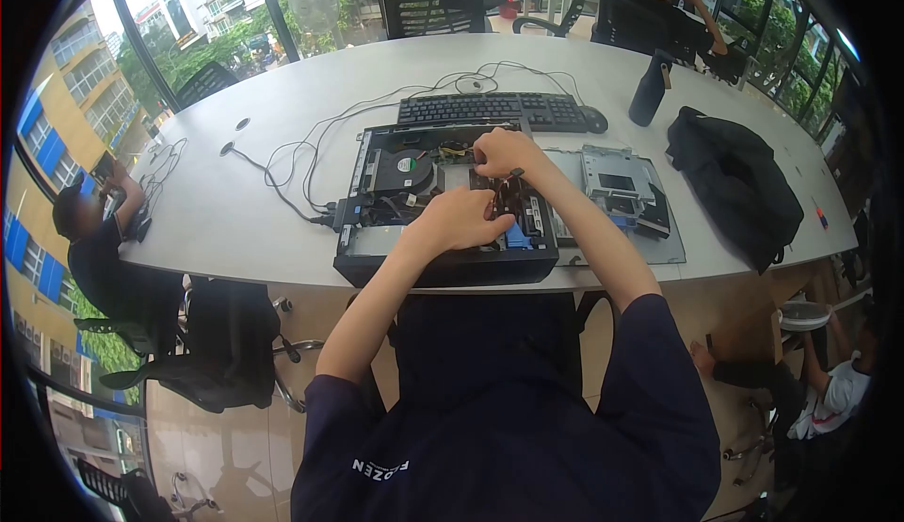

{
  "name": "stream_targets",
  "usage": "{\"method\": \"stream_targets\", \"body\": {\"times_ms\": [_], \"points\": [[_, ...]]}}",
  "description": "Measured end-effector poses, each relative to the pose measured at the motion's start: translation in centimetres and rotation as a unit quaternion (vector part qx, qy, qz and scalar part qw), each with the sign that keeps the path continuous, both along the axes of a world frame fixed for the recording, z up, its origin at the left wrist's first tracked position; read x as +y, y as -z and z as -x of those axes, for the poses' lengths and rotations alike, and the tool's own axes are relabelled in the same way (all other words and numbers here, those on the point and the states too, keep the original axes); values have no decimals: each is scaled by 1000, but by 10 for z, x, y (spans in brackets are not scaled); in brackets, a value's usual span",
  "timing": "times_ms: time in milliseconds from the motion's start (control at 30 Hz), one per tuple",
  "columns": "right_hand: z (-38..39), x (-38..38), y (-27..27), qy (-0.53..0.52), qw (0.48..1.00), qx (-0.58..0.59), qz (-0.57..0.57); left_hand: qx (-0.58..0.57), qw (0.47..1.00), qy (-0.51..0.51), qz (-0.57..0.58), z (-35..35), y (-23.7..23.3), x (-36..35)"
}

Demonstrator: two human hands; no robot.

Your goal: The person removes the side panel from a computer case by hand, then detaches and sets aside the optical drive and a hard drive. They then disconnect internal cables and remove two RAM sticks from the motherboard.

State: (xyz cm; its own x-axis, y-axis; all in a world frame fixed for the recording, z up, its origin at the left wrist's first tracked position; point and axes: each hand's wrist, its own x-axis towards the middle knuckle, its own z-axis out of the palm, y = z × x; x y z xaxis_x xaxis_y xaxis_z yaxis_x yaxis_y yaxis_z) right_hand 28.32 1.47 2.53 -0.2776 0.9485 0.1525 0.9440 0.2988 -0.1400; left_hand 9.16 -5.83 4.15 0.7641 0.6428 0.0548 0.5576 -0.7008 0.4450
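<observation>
An open desktop computer case (pixel 443 271) lies flat before me, its insides exposed. A round black fan (pixel 400 172) with a label sits in its left part. My left hand (pixel 454 221) is over the front middle of the case, fingers curled down and thumb stretched right, beside a blue plastic part (pixel 517 237). Farther back, my right hand (pixel 506 155) is closed above the inside of the case, near some thin wires (pixel 456 151). Both hands' fingertips are partly hidden, so whatever they grip does not show.
Behind the case lie a black keyboard (pixel 490 109) and a mouse (pixel 594 120). A metal cover with a drive bracket (pixel 612 174) rests at right, near a dark bottle (pixel 650 89) and black bag (pixel 734 178). Cables (pixel 315 136) run left. Other people sit around the table.
</observation>
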Motion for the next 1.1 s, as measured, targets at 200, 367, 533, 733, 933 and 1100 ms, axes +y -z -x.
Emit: {"method": "stream_targets", "body": {"times_ms": [200,367,533,733,933,1100], "points": [[0,-1,-1,-4,999,21,37,-15,1000,-19,8,1,4,-1],[1,-4,-4,-12,998,12,54,-12,1000,-25,12,1,1,-4],[-1,-2,-5,-14,997,3,76,3,1000,-23,19,1,-5,-5],[0,-4,-4,-12,998,4,55,-1,999,-15,40,2,-3,-2],[1,-6,-8,0,997,19,75,15,1000,1,28,1,-6,-1],[2,-7,-9,-2,997,12,70,18,1000,18,12,0,-2,3]]}}
